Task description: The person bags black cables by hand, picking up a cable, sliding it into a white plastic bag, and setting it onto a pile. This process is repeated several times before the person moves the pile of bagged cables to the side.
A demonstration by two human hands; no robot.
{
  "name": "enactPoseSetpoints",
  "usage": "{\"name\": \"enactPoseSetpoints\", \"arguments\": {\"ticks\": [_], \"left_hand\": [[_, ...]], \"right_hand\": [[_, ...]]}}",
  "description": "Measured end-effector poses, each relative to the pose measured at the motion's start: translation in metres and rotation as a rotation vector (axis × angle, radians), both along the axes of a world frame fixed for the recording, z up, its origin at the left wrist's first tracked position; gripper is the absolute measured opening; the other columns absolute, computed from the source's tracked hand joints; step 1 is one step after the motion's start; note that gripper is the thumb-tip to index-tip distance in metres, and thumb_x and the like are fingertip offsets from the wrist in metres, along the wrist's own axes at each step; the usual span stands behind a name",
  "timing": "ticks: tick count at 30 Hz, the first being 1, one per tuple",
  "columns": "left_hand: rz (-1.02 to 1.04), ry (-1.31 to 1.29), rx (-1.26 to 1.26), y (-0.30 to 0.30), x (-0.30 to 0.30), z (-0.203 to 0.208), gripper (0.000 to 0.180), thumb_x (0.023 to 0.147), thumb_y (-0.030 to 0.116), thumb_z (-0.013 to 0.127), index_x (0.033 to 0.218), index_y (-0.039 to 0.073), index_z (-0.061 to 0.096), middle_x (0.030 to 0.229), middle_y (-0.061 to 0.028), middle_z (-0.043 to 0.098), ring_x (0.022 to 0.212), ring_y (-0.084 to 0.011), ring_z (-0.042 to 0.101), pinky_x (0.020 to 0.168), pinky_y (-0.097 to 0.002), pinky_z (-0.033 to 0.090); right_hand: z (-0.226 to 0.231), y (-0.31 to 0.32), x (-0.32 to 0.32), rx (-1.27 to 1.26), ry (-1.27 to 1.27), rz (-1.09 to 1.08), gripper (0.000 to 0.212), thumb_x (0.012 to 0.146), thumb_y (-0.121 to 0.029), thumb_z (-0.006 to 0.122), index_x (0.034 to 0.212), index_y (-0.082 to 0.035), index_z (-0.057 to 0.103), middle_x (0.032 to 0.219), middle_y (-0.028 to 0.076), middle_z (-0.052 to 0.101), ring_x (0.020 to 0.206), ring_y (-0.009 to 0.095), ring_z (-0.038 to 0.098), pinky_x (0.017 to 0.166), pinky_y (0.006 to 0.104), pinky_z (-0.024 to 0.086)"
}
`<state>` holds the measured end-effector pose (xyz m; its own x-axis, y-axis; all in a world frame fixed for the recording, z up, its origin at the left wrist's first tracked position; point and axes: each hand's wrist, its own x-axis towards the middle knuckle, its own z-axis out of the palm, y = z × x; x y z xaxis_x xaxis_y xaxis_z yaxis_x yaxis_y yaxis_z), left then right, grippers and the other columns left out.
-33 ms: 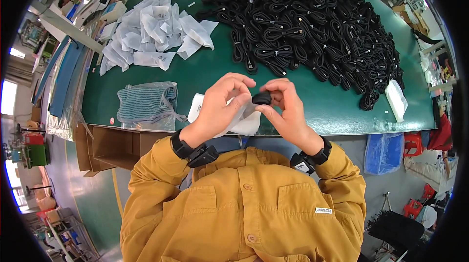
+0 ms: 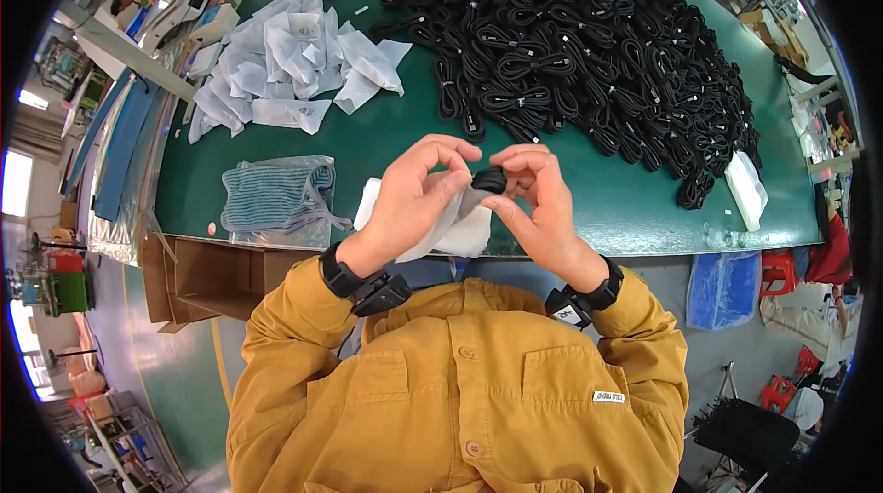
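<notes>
Just inside the table's near edge, my left hand (image 2: 414, 203) pinches a thin whitish plastic bag (image 2: 448, 222) by its upper part. A coiled black cable (image 2: 490, 180) sits at the bag's mouth, its lower end covered by the translucent plastic. My right hand (image 2: 544, 203) is closed on the cable from the right, thumb below and fingers curled behind. Under and beside both hands lies a stack of white bags (image 2: 370, 199), partly hidden by my left hand and the held bag.
A large heap of coiled black cables (image 2: 589, 51) covers the table's far right. Filled white bags (image 2: 294, 51) are piled at far left. A clear bag with teal striped fabric (image 2: 276, 197) lies left of my hands. One white packet (image 2: 746, 189) rests at right; a cardboard box (image 2: 221, 277) stands below left.
The cable has shifted very slightly left and down at the bag's mouth, and the plastic around it has moved a little. Both hands stay almost in place.
</notes>
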<state>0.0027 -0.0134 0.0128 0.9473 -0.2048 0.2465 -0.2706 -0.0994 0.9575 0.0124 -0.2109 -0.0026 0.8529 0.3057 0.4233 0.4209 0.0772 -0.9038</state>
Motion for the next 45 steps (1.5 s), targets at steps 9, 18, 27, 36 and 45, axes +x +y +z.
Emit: {"name": "enactPoseSetpoints", "arguments": {"ticks": [9, 18, 27, 36, 45], "left_hand": [[-0.16, 0.325, -0.544, 0.005, 0.028, 0.015, 0.022, 0.099, 0.016, 0.056, 0.113, -0.001, 0.06, 0.114, -0.0062, 0.063, 0.099, -0.0121, 0.058, 0.083, -0.0271, 0.048], [0.552, -0.394, 0.43, 0.056, 0.041, 0.026, 0.026, 0.089, 0.009, 0.064, 0.113, 0.0, 0.06, 0.113, -0.0121, 0.063, 0.098, -0.0232, 0.062, 0.086, -0.0331, 0.05], [-0.044, -0.336, 0.628, -0.004, -0.032, -0.053, 0.018, 0.078, 0.005, 0.074, 0.092, 0.004, 0.063, 0.093, -0.0113, 0.057, 0.086, -0.0314, 0.057, 0.077, -0.0393, 0.047], [0.106, -0.289, 0.544, -0.008, -0.034, -0.064, 0.012, 0.079, 0.003, 0.071, 0.086, 0.003, 0.061, 0.084, -0.0094, 0.057, 0.078, -0.0295, 0.057, 0.074, -0.0378, 0.047], [0.108, 0.094, 0.227, -0.002, -0.031, -0.062, 0.006, 0.086, 0.002, 0.067, 0.088, -0.001, 0.062, 0.084, -0.0065, 0.065, 0.077, -0.0144, 0.061, 0.072, -0.0282, 0.05]], "right_hand": [[0.019, 0.013, 0.024, -0.297, -0.365, 0.093, 0.021, 0.088, 0.006, 0.061, 0.108, 0.001, 0.057, 0.106, 0.009, 0.056, 0.082, 0.01, 0.056, 0.069, 0.0253, 0.049], [-0.03, -0.031, 0.107, -0.764, -0.656, -0.408, 0.029, 0.083, 0.0, 0.063, 0.112, -0.002, 0.062, 0.109, 0.013, 0.056, 0.08, 0.029, 0.06, 0.07, 0.0344, 0.052], [-0.039, -0.037, 0.102, -0.884, -0.525, -0.338, 0.036, 0.074, -0.004, 0.07, 0.109, -0.004, 0.06, 0.113, 0.013, 0.054, 0.081, 0.031, 0.059, 0.068, 0.0399, 0.051], [-0.021, -0.039, 0.023, -0.565, -0.149, -0.119, 0.036, 0.074, -0.002, 0.073, 0.107, -0.003, 0.058, 0.082, 0.011, 0.059, 0.066, 0.029, 0.059, 0.059, 0.0358, 0.049], [-0.024, -0.044, -0.024, -0.728, -0.382, -0.118, 0.053, 0.075, 0.001, 0.072, 0.126, -0.007, 0.059, 0.074, 0.008, 0.057, 0.058, 0.024, 0.054, 0.054, 0.0337, 0.045]]}}
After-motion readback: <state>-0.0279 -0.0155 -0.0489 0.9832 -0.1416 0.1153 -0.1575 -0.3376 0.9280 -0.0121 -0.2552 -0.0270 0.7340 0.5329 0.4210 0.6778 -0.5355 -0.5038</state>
